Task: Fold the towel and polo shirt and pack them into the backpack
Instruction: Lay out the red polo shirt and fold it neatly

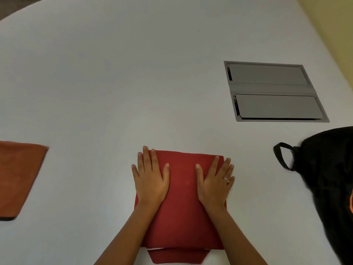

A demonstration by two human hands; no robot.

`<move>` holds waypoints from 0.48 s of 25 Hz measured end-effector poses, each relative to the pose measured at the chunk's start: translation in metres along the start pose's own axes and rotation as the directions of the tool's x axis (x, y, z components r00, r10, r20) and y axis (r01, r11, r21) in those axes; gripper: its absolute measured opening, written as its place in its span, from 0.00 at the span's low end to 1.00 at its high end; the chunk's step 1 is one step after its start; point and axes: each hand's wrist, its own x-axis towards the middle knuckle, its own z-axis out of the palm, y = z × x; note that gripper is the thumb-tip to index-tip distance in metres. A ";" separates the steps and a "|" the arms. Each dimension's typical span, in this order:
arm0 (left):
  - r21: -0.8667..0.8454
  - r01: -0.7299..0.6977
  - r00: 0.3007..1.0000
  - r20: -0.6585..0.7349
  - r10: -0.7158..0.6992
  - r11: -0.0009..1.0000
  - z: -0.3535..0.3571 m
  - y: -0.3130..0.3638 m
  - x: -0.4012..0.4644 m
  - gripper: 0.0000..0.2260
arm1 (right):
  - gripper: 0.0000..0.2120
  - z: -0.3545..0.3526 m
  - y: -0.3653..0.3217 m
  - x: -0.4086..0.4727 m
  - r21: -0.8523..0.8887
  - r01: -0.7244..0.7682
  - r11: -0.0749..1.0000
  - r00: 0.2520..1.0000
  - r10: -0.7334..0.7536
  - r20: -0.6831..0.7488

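Observation:
A dark red polo shirt lies folded into a rectangle on the white table, near the front edge, with a lower layer sticking out at its near end. My left hand presses flat on its far left part, fingers straight. My right hand, with a ring on one finger, presses flat on its far right part. An orange towel lies folded at the left edge of the view. A black backpack with a loop handle sits at the right edge, partly cut off.
The white table stretches far ahead with a curved back edge. A grey recessed cable hatch with two lids is set into it at the right, behind the backpack. A yellowish wall shows at the top right.

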 end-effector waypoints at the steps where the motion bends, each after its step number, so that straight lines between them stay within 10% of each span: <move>1: -0.028 0.020 1.000 -0.020 -0.020 0.999 -0.001 -0.006 0.004 0.28 | 0.43 -0.001 0.003 0.004 0.015 -0.011 1.000 1.000 0.011 -0.001; 6: -0.251 0.039 0.990 -0.120 -0.071 0.967 -0.018 -0.036 0.020 0.20 | 0.37 -0.013 0.029 0.021 0.357 0.048 0.933 0.998 -0.059 0.018; 12: -0.305 0.207 0.977 0.114 -0.180 0.929 -0.047 -0.028 0.017 0.16 | 0.32 -0.052 0.030 0.009 0.601 -0.164 0.782 0.984 0.086 0.157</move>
